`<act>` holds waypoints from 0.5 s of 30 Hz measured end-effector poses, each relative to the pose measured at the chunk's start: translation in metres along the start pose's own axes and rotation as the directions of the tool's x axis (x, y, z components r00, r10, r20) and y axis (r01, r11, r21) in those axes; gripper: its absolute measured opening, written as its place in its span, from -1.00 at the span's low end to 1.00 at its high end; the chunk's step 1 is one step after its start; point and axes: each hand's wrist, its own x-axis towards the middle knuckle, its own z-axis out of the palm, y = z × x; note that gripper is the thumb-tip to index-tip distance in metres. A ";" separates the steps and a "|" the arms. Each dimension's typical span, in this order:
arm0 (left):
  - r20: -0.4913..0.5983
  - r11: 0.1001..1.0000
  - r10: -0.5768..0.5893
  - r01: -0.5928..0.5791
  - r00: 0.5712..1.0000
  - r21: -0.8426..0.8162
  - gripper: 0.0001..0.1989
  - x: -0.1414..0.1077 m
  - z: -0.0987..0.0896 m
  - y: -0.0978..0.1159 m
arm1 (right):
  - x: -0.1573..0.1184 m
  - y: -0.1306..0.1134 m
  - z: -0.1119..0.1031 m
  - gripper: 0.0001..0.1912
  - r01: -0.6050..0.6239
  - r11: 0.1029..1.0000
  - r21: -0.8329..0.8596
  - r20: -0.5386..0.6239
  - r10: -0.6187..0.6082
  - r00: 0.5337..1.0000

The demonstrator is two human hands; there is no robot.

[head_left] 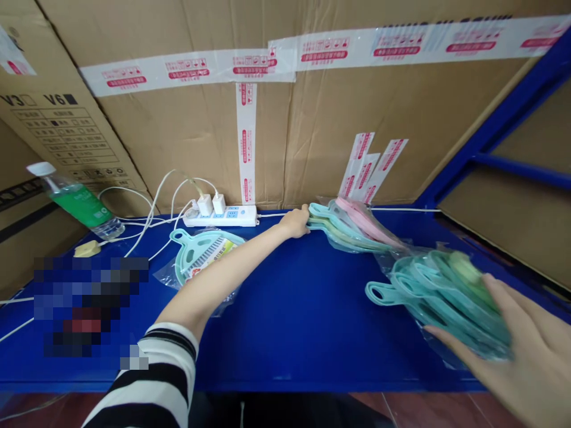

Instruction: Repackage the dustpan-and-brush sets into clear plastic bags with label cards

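My left hand (pixel 295 222) reaches to the back of the blue surface. Its fingers are closed at the looped handles of a stack of flat plastic pieces (pixel 345 227), turquoise, pale green and pink, in clear bags. My right hand (pixel 517 339), slightly blurred, is at the right with thumb and fingers apart. It is by the right end of a second bagged stack of turquoise and green handled pieces (pixel 441 291); whether it touches the bag I cannot tell. Left of my forearm lies a bagged turquoise handled piece (pixel 196 245) with a printed card, partly covered by the arm.
A white power strip (pixel 220 216) with plugged-in chargers and loose white cables stands at the back. Further left are a bottle with a green label (pixel 80 205) and a pixelated patch. Taped cardboard (pixel 178 119) walls the back; a blue metal frame (pixel 482 134) rises at right.
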 end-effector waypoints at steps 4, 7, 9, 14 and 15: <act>-0.021 1.000 0.010 -0.010 1.000 0.009 -0.64 0.007 0.003 0.013 | 0.015 -0.015 -0.007 -0.11 -0.150 0.986 -0.079 -0.106 0.141 0.984; -0.043 0.999 0.021 -0.019 0.999 0.035 -0.64 0.009 0.004 0.024 | 0.015 -0.016 -0.006 -0.13 -0.170 0.985 -0.043 -0.108 0.164 0.980; -0.060 0.998 0.030 -0.027 0.998 0.064 -0.64 0.005 0.004 0.029 | 0.013 -0.019 -0.006 -0.09 -0.178 0.983 -0.043 -0.125 0.172 0.977; -0.114 0.987 0.068 -0.050 0.991 0.154 -0.57 -0.029 -0.010 0.023 | 0.021 -0.049 -0.013 0.02 -0.098 0.989 -0.108 -0.293 0.062 0.954; -0.123 0.983 0.068 -0.045 0.990 0.178 -0.62 -0.041 -0.016 0.016 | 0.025 -0.058 -0.014 0.02 -0.068 0.993 -0.099 -0.309 0.035 0.950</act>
